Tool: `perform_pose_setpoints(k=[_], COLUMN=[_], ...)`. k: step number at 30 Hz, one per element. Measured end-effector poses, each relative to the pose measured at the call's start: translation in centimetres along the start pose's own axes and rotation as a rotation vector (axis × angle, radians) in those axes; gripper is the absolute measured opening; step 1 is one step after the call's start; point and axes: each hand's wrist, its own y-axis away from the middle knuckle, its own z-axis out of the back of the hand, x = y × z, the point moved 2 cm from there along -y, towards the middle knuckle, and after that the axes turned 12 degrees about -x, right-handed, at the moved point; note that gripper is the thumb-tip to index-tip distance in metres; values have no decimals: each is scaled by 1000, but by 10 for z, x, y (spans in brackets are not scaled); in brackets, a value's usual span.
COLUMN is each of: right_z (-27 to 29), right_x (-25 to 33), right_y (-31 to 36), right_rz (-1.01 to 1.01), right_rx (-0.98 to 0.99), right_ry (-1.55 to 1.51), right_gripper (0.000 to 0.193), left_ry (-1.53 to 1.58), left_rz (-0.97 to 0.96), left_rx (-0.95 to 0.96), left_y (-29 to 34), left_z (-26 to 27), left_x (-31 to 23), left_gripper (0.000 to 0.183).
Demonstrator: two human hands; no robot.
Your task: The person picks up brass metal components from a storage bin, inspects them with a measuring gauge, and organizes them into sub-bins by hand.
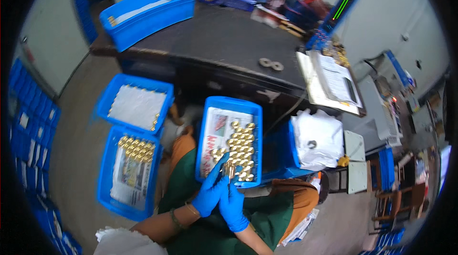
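Both my hands wear blue gloves and meet over the near end of a blue tray (260,147) that sits at my lap. Between the fingertips is a shiny brass-coloured metal part (229,168). My left hand (208,198) is closed on it from the left. Closed as well, my right hand (233,209) presses close against the left; a thin dark shape shows at its fingertips, too small to name. Rows of round brass pieces (242,143) lie in the tray's right side, on printed paper (213,128). A few more lie just beyond my left fingertips.
To the left, one blue tray (101,178) holds brass pieces on paper; another (110,88) beyond it has a white sheet. A dark table (229,35) ahead bears a blue bin (152,21), metal rings (270,64), a clipboard (329,80) and a lit display column (336,14). White cloth or plastic (317,135) covers a bin at right.
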Motion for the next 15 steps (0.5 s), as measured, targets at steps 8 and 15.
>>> perform_pose_setpoints(k=[8, 15], right_z=[-15, -11], right_x=[-12, -9], right_y=[5, -3], right_rz=[-33, -264], right_rx=[271, 263], right_ry=[55, -98], right_gripper=[25, 25], left_ry=[16, -596], left_rz=[-183, -316], left_rx=[-652, -1480], left_y=[-55, -62], left_z=[183, 388], left_x=[19, 52], left_gripper=[39, 25])
